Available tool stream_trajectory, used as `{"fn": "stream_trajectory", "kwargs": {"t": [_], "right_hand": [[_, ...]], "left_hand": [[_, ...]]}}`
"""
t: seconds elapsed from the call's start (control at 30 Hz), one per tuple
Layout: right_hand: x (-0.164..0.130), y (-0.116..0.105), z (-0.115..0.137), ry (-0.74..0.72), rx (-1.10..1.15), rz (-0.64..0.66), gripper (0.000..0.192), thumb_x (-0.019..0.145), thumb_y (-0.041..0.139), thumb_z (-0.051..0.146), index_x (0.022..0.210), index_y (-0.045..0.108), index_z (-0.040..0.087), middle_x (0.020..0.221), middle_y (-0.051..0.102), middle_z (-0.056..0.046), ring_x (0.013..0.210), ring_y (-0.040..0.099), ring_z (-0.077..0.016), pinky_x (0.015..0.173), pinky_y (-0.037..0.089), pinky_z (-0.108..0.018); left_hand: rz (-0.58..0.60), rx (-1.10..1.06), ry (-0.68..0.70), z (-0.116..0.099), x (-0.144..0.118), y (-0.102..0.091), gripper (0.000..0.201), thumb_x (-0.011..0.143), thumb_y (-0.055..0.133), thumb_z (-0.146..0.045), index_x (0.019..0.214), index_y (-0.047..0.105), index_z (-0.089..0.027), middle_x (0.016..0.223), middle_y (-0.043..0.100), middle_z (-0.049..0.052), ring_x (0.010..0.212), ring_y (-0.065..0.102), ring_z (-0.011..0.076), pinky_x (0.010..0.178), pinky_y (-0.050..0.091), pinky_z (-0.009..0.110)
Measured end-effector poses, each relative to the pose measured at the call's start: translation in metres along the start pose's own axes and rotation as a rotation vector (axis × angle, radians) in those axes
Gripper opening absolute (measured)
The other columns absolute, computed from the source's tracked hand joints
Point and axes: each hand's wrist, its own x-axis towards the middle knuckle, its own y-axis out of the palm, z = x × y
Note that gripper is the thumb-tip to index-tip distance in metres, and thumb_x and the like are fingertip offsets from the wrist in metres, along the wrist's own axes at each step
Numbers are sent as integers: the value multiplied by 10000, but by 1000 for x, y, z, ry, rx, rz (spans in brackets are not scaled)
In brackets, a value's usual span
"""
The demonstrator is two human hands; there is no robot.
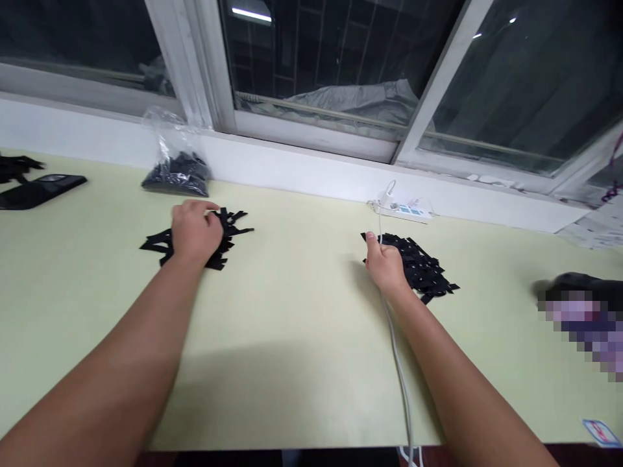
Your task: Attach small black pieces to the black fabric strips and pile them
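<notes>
My left hand [196, 230] rests on a loose pile of black strips [228, 245] at the left, its fingers curled down among them. What its fingertips grip is hidden. My right hand [385, 264] is closed, with the thumb pressed along the top of a short black strip [364, 237] whose end pokes out beside it. Just behind and to the right of that hand lies a denser, flat pile of black strips [421, 266]. A white cable [396, 350] runs beneath my right hand and off the table's front edge.
A clear plastic bag [176, 170] of black pieces stands against the wall. A power strip [403, 211] with plugs sits at the back. A black phone-like device [43, 190] lies far left, a blurred dark and purple item [584, 311] far right, and a label [602, 432] at front right.
</notes>
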Motion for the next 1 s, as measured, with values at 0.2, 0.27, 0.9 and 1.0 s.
{"fn": "stream_trajectory", "kwargs": {"t": [0.2, 0.27, 0.9, 1.0], "right_hand": [[-7, 5, -1, 7, -53, 80, 635, 925, 432, 651, 463, 399, 216, 444, 365, 9, 456, 340, -125, 496, 244, -311], [-8, 6, 2, -13, -58, 94, 623, 927, 433, 629, 463, 382, 217, 444, 341, 16, 456, 327, -120, 501, 248, -307], [-16, 8, 15, -110, -5, 163, 558, 919, 460, 530, 503, 255, 220, 494, 216, 43, 472, 229, -93, 492, 212, -295], [-17, 7, 16, -110, 7, 160, 559, 916, 458, 541, 508, 249, 220, 499, 211, 42, 474, 226, -92, 491, 211, -294]], "left_hand": [[291, 162, 76, -12, -7, 10, 325, 903, 457, -302, 1090, 709, -217, 1287, 626, 131, 1253, 453, 375, 1016, 342, 590], [320, 197, 63, -12, -6, 11, 307, 896, 476, -333, 1027, 729, -218, 1304, 617, 138, 1258, 440, 400, 987, 339, 614], [408, 320, 93, -25, 0, 11, 309, 955, 406, -316, 925, 674, -167, 1295, 609, 140, 1202, 424, 354, 956, 308, 537], [397, 323, 166, -24, -2, 14, 336, 972, 364, -307, 940, 651, -136, 1280, 606, 166, 1177, 437, 332, 938, 326, 511]]}}
